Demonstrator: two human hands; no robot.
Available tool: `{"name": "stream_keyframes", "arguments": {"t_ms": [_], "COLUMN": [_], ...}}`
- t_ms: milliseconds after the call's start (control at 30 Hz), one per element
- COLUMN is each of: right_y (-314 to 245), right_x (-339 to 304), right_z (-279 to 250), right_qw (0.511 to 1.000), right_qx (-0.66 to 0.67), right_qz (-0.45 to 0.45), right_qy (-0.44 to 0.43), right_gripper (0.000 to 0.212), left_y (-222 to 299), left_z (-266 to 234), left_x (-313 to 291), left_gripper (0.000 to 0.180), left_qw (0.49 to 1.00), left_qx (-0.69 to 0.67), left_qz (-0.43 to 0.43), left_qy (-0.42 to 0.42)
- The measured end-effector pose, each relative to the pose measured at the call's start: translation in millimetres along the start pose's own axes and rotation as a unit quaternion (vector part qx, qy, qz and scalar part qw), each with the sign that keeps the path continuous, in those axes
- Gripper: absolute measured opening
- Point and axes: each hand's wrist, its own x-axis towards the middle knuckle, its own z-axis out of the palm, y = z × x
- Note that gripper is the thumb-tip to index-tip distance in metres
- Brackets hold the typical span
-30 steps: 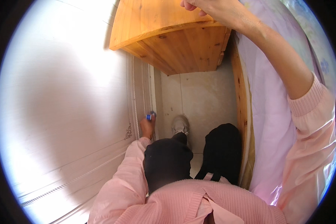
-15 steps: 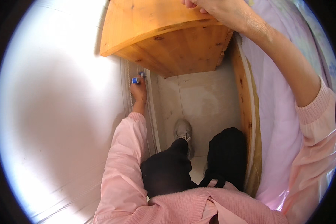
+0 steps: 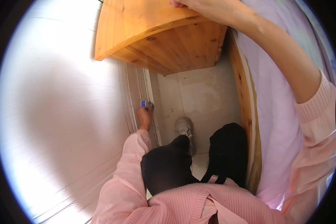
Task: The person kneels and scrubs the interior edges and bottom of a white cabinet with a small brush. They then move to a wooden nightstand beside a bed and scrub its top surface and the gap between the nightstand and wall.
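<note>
My left hand (image 3: 144, 117) is closed around a small tool with a blue and white end (image 3: 143, 104), low beside the white wall. The tool sits against the narrow ledge with parallel grooves (image 3: 142, 84); its working end is mostly hidden by my fingers, and motion blurs the hand a little. On top of the wooden cabinet (image 3: 149, 22), near its rounded front edge, rests my right hand (image 3: 198, 5). Part of that hand is cut off by the upper rim of the picture; the fingers that show lie against the wood, with nothing visible in them.
To the right, a wooden bed side (image 3: 239, 86) runs along lilac bedding (image 3: 272, 112). Pale floor tiles (image 3: 201, 89) lie between the bed and the ledge, with my shoe (image 3: 184, 125) standing on them. A bright white surface (image 3: 63, 112) fills the left side.
My left hand has drawn the tool along the grooved ledge toward my body. The right hand stays on the cabinet, while the view has shifted slightly.
</note>
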Motion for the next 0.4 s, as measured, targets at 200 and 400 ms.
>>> {"name": "stream_keyframes", "arguments": {"t_ms": [200, 400], "right_y": [4, 10], "right_x": [4, 7], "right_z": [0, 3], "right_qw": [0.997, 0.995], "right_qx": [-0.048, -0.066], "right_qz": [-0.061, -0.076], "right_qy": [0.008, 0.021], "right_gripper": [0.037, 0.037], "left_y": [7, 62], "left_z": [-22, -23], "left_x": [-60, 48], "left_gripper": [0.026, 0.024], "left_qw": [0.973, 0.971], "left_qx": [-0.219, -0.234], "left_qz": [-0.072, 0.015], "left_qy": [-0.032, 0.041]}}
